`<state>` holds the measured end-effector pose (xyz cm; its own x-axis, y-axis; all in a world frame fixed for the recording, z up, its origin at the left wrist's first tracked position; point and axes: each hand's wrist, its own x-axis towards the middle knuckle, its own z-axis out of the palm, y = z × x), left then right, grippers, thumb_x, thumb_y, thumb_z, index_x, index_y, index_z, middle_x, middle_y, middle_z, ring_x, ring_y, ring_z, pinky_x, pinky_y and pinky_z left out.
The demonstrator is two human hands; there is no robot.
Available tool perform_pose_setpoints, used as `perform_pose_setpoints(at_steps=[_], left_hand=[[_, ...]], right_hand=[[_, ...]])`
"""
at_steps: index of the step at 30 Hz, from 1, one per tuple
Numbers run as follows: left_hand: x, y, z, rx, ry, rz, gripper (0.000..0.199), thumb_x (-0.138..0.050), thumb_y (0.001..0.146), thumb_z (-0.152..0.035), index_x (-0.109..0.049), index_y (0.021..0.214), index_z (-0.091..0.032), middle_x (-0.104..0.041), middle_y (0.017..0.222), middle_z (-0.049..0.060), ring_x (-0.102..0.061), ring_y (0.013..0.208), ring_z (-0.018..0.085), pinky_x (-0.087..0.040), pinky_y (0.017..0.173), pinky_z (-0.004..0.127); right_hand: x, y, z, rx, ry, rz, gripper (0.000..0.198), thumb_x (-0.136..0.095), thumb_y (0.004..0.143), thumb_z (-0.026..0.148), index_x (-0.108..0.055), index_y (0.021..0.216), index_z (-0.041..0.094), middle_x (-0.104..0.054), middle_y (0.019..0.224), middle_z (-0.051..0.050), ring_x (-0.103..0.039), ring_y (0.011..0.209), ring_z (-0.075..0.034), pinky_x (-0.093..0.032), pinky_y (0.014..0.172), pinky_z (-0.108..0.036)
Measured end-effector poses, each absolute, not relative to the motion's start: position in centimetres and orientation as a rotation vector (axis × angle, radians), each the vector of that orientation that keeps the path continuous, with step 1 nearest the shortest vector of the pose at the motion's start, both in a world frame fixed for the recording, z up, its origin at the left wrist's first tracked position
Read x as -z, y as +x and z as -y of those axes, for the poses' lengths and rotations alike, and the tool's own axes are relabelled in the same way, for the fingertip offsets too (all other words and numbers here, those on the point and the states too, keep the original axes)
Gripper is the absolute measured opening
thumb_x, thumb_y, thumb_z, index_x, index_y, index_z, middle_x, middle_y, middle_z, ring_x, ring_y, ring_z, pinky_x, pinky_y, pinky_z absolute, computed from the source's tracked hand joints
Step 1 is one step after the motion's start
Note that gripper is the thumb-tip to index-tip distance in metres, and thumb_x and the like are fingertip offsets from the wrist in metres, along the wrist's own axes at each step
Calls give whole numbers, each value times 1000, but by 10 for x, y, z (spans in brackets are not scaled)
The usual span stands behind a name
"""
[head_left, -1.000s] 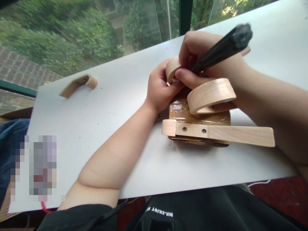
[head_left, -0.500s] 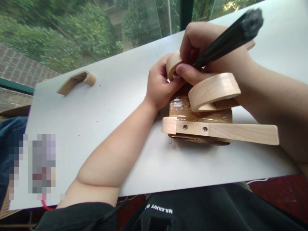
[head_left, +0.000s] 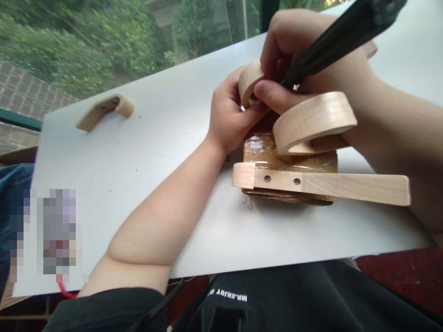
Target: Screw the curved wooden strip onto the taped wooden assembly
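A wooden assembly (head_left: 311, 184) lies on the white table (head_left: 138, 152): a brown padded block wrapped in clear film, a straight wooden bar with two screws, and curved wooden arms (head_left: 311, 121) above. My left hand (head_left: 230, 117) grips the far curved wooden piece (head_left: 249, 79) against the block. My right hand (head_left: 311, 64) is closed around a black-handled screwdriver (head_left: 342, 37) whose tip points down between the two hands; the tip is hidden.
A separate curved wooden piece (head_left: 104, 110) with screws lies at the table's far left. A blurred object (head_left: 51, 230) sits near the front left edge. A window with greenery runs along the far side. My dark clothing fills the bottom.
Both hands and the assembly sit slightly higher and larger in view; the screwdriver handle has shifted up and right. The grips are the same.
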<state>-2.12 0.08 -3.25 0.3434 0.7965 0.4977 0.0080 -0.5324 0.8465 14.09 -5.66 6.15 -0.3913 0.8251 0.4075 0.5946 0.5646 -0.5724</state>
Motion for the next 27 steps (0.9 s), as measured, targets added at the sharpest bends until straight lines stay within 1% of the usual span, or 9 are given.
perform_pose_setpoints(at_steps=[2,8,12,15,19,24,26,27], left_hand=[[35,-20,-4,-1280,1809,-671,53,-71,61,-56,-61,99,-20,-58,87,-2,-41,73,-14,-41,67,1],[34,-19,-5,-1284,1819,-667,58,-73,58,-59,-60,98,-19,-58,86,-2,-44,72,-13,-40,63,1],[31,-19,-1,-1279,1786,-701,59,-70,60,-60,-60,100,-17,-59,88,-1,-46,73,-13,-40,64,0],[30,-18,1,-1277,1778,-700,56,-68,64,-57,-60,102,-16,-58,91,0,-47,77,-13,-41,67,-1],[31,-19,1,-1253,1789,-689,57,-64,66,-60,-58,104,-17,-56,91,0,-46,77,-13,-41,68,0],[30,-20,1,-1218,1764,-707,55,-63,67,-59,-59,107,-20,-56,95,0,-48,81,-12,-44,74,0],[29,-19,0,-1255,1740,-664,57,-65,66,-58,-61,107,-19,-57,97,-1,-52,83,-11,-46,77,0],[29,-19,0,-1277,1728,-638,60,-67,64,-58,-61,108,-17,-58,98,-2,-53,84,-11,-47,78,0]], right_hand=[[-62,140,57,-441,-1160,2121,22,-58,73,21,-51,86,5,-45,83,0,-30,73,1,-23,66,-14],[-62,141,57,-369,-1201,2157,27,-59,73,28,-56,88,6,-46,82,1,-31,74,1,-23,66,-16],[-60,142,54,-356,-1201,2160,25,-59,74,27,-55,88,6,-47,82,1,-32,74,1,-23,67,-15],[-59,142,55,-348,-1210,2158,28,-59,76,30,-56,90,7,-46,85,1,-33,76,1,-23,69,-15],[-59,143,55,-348,-1204,2168,31,-59,76,33,-56,92,7,-47,84,1,-34,76,0,-24,70,-16],[-59,145,52,-318,-1316,2178,35,-56,79,36,-60,99,8,-46,81,2,-33,77,0,-26,75,-17],[-60,144,58,-315,-1380,2173,42,-52,81,42,-61,108,12,-48,84,1,-37,81,-2,-32,82,-19],[-60,144,63,-324,-1419,2173,48,-51,82,46,-62,115,13,-50,91,1,-41,86,-4,-34,86,-21]])
